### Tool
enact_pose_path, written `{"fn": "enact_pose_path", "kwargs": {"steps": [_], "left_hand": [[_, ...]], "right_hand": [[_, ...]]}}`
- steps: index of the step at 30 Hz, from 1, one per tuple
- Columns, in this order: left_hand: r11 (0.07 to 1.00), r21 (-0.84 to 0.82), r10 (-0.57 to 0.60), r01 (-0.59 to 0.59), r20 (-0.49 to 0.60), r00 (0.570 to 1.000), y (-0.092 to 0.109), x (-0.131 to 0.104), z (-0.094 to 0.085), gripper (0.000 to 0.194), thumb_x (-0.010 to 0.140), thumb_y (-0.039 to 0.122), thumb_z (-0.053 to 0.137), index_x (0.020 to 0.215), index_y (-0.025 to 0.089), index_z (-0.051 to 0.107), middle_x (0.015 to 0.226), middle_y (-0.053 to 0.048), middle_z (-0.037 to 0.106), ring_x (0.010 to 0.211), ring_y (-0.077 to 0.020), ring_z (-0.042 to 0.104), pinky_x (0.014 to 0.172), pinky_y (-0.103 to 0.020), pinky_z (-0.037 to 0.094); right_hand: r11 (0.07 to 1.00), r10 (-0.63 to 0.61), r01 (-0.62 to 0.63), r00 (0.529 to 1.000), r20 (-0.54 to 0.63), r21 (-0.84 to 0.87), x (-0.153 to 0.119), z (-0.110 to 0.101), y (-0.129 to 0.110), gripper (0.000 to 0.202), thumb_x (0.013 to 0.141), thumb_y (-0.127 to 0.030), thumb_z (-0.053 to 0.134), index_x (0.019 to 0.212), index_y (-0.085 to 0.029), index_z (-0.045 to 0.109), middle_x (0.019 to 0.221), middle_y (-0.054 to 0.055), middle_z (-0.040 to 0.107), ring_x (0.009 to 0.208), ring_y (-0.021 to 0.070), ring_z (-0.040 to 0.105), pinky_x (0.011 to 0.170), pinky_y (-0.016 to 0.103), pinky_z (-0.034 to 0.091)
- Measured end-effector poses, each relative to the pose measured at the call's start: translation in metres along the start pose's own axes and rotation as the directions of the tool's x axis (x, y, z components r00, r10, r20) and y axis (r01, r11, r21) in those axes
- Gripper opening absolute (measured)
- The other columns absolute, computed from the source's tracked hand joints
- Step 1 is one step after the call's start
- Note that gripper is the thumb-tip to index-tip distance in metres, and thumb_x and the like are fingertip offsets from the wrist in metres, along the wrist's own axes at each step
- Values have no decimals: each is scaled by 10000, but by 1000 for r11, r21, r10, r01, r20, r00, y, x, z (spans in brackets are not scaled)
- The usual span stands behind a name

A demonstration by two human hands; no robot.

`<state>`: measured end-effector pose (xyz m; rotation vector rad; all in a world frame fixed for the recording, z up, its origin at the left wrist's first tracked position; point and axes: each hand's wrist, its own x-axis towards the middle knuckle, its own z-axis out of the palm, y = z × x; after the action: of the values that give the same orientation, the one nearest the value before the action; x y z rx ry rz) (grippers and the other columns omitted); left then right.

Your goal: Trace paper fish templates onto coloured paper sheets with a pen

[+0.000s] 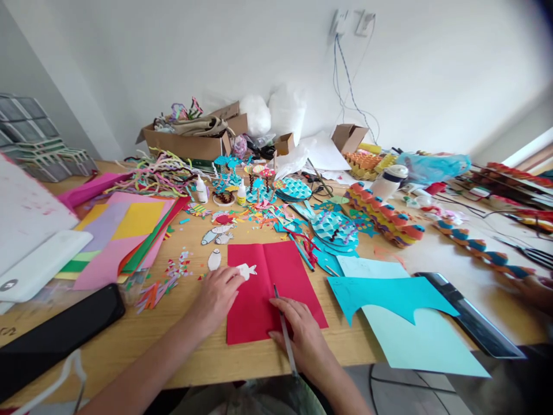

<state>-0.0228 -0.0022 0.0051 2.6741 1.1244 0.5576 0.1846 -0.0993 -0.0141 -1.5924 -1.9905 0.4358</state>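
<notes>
A red sheet of paper with a crease down its middle lies before me on the wooden table. My left hand rests at the sheet's left side, its fingertips closed on a small white paper fish lying on the red. Held in my right hand is a slim grey pencil, its tip pointing away from me over the sheet. Beyond my left hand lie more drawn fish cutouts, among them a white one and a greyish one.
Coloured paper sheets and a black phone-like slab lie left. Turquoise cut paper and a dark tablet-like object are right. Glue bottles, scraps and a cardboard box stand behind. Another person's hand is far right.
</notes>
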Motion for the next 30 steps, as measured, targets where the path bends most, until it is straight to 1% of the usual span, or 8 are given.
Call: {"fn": "enact_pose_path", "kwargs": {"steps": [4,9,11,14,18,21,24,30], "left_hand": [[984,-161,84,-77,35,996,3,-16,1,192,816,52,463,879,183,589,911,-27,614,874,-164,545,799,-310,467],[985,-155,87,-81,32,996,4,-25,7,193,804,44,483,865,189,595,904,-27,627,853,-166,561,782,-308,474],[984,-151,100,-95,22,995,3,-26,8,189,813,55,480,870,191,599,904,-31,630,851,-169,566,770,-307,478],[979,-169,117,-115,1,993,2,-28,7,197,829,63,456,871,189,601,900,-34,633,853,-168,571,764,-301,485],[968,-229,100,-105,-36,994,-1,-31,3,234,828,47,419,883,189,597,911,-35,635,884,-161,574,789,-297,487],[964,-252,76,-85,-47,996,-4,-35,-1,236,823,55,413,891,196,590,934,-39,635,914,-162,574,809,-303,487],[962,-266,62,-65,-20,998,-5,-39,-5,223,800,58,438,892,202,581,957,-40,633,937,-167,570,830,-314,482],[967,-256,42,-20,84,996,1,-48,-3,208,730,66,552,886,203,563,1015,-39,606,997,-196,529,867,-360,455]], "right_hand": [[999,-28,29,999,-39,34,1,-4,-2,440,747,-195,649,1172,-206,533,1123,103,599,1021,248,546,876,394,452],[977,-16,52,985,-170,209,0,-7,-16,260,823,-213,538,1081,-193,558,1003,85,638,928,199,597,799,296,483],[948,42,13,986,-164,318,0,-6,-26,184,854,-219,490,1015,-199,577,911,55,659,844,166,620,734,241,486],[892,156,-83,979,-131,444,1,-1,-39,169,879,-230,437,929,-204,596,799,19,663,731,131,622,656,198,471],[832,243,-163,966,-84,530,5,8,-47,121,828,-184,438,879,-189,548,690,-9,629,632,117,592,579,185,445],[815,305,-221,950,-72,536,7,10,-50,57,778,-189,460,772,-185,517,596,-25,577,535,109,541,498,183,405],[830,321,-240,944,-79,504,8,9,-54,79,766,-218,473,705,-184,510,543,-35,526,467,96,469,441,183,352],[901,192,-124,973,-127,415,5,19,-58,93,778,-191,473,691,-193,507,540,-46,500,459,84,449,440,177,330]]}}
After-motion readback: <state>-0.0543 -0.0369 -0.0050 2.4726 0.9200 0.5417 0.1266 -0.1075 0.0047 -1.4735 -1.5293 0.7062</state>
